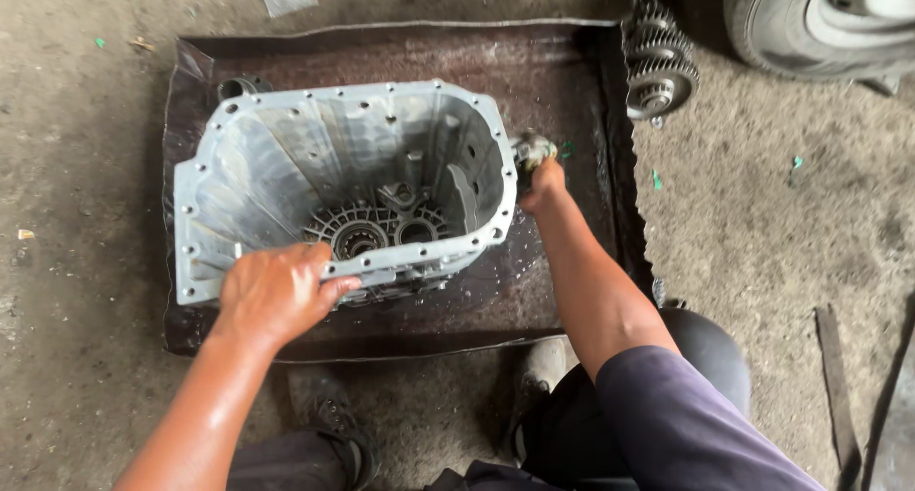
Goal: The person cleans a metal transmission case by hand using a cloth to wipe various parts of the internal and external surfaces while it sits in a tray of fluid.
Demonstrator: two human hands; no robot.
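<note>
Gearbox housing (pixel 343 181), grey aluminium and open upward, sits in a wet metal tray (pixel 562 291) on concrete. We grip its near flange with our left hand (pixel 276 291); our right hand (pixel 541 184) clutches a rag (pixel 530 152) against its right side.

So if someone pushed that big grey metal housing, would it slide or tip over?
Probably slides: the housing looks like wet cast metal on a wet tray. Likely rigid and heavy; the left hand grips its rim. Tipping seems unlikely, since it lies wide and low.
</note>
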